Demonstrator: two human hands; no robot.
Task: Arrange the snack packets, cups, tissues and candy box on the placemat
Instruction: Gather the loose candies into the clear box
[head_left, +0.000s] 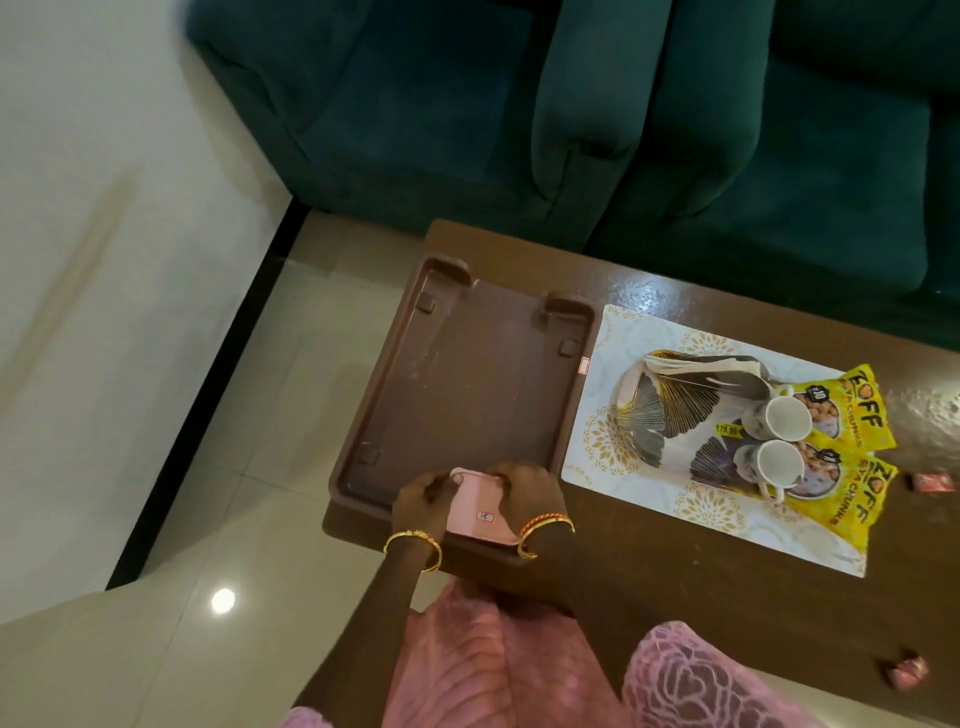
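Note:
A pink candy box (480, 512) lies at the near edge of a brown tray (467, 384). My left hand (423, 501) grips its left side and my right hand (530, 488) grips its right side. To the right, a white placemat with gold patterns (597, 415) lies on the table. On it sit a pack of tissues with a leaf print (680, 405), two white cups (787, 418) (779, 464) and two yellow snack packets (862, 410) (852, 509). The cups stand on the packets.
The brown wooden table (675, 587) stands in front of a dark green sofa (623, 130). Two small red wrapped candies (935, 482) (906, 672) lie on the table at the right. Pale floor tiles (208, 467) and a white wall are to the left.

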